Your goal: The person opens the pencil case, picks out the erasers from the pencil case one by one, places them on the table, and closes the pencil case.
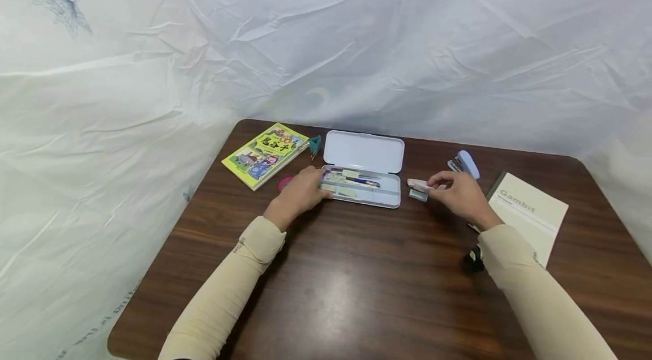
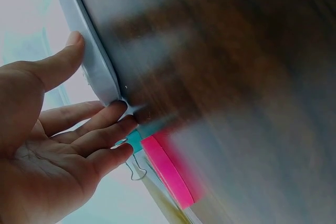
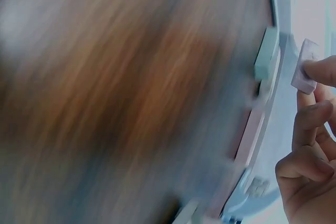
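Observation:
An open white pencil case (image 1: 364,150) holds pens (image 1: 363,181) and small pale pieces in its tray, its lid leaning back. My left hand (image 1: 304,190) holds the left end of the case. In the left wrist view the thumb (image 2: 76,43) lies on one wall and the fingers reach round the corner. To the right of the case, my right hand (image 1: 460,195) pinches a pale pink eraser (image 3: 305,69) between thumb and fingers, above the table. Below it in the right wrist view lie a pale green block (image 3: 266,53) and another pink block (image 3: 249,137).
A yellow book (image 1: 265,156), a teal binder clip (image 1: 314,144) and a bright pink object (image 1: 285,183) are on the left. On the right are a light blue stapler (image 1: 467,165), a cream "Gambit" notebook (image 1: 535,207) and a black item (image 1: 474,260). White sheeting (image 1: 305,54) hangs behind the table.

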Demonstrator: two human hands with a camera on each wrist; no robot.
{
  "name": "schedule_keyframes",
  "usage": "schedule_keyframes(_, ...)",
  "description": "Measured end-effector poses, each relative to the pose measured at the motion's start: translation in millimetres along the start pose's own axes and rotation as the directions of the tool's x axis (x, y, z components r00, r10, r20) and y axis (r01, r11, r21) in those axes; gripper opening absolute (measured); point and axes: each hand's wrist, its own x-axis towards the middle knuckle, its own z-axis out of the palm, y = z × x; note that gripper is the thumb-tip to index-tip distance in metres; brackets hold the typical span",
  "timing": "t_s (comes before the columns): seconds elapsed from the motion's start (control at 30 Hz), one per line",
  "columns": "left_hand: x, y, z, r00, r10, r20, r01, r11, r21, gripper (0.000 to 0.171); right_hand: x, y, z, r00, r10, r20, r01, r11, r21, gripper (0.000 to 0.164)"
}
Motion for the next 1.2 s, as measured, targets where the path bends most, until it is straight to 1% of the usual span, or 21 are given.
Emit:
schedule_keyframes(0.2, 0.2, -0.2, -0.3, 1.000, -0.006, 0.009, 0.006, 1.000, 0.013, 0.080, -10.1, 19.3, -12.9, 1.000, 0.015, 0.011, -0.015, 0.999, -0.048, 0.026)
schedule_keyframes(0.37, -0.2, 0.5, -0.5, 1.000, -0.008, 0.012, 0.008, 1.000, 0.004, 0.075, -14.7, 30.4, -21.9, 0.998, 0.021, 0.064, -0.017, 0.998, -0.059, 0.021)
schedule_keyframes(0.53, -2.1, 3.1, -2.8, 0.999, -0.030, 0.027, 0.030, 1.000, -0.005, 0.074, -15.9, 37.1, -23.6, 0.991, 0.051, 0.121, -0.044, 0.997, -0.061, 0.022)
schedule_keyframes(0.67, -4.5, 6.7, -7.1, 0.998, -0.044, 0.041, 0.045, 0.999, -0.012, 0.076, -14.6, 38.2, -23.0, 0.992, 0.061, 0.112, -0.052, 0.996, -0.077, 0.022)
schedule_keyframes(0.77, -5.6, 6.9, -8.0, 0.998, -0.046, 0.037, 0.047, 0.999, -0.008, 0.078, -13.0, 37.6, -22.9, 0.993, 0.064, 0.099, -0.054, 0.993, -0.102, 0.023)
schedule_keyframes(1.0, -4.9, 4.1, -5.7, 0.999, -0.035, 0.028, 0.035, 0.999, 0.013, 0.081, -13.6, 39.5, -22.5, 0.989, 0.114, 0.097, -0.101, 0.987, -0.128, 0.029)
schedule_keyframes(1.2, -3.3, 4.0, -5.2, 0.999, -0.031, 0.026, 0.031, 0.999, 0.016, 0.077, -17.6, 41.7, -21.4, 0.989, 0.121, 0.081, -0.111, 0.987, -0.120, 0.029)
